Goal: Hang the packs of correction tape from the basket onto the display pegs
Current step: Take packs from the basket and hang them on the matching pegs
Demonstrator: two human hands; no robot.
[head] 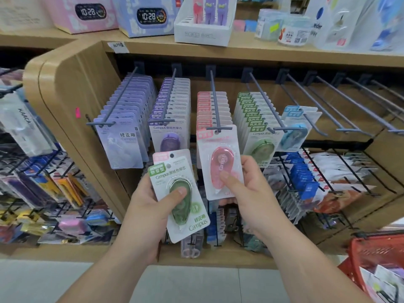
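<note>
Two packs are in play: my right hand (247, 186) pinches the pink pack (218, 154) at its matching peg (215, 106) tip, while my left hand (142, 204) grips the green pack (161, 180), kept ready just below.

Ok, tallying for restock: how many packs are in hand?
3: left hand holds a green pack with a pink-topped pack behind; right hand holds a pink pack. More may hide.

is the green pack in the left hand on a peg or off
Off. The left hand grips the green pack below the pegs, nothing through its hang hole.
</note>
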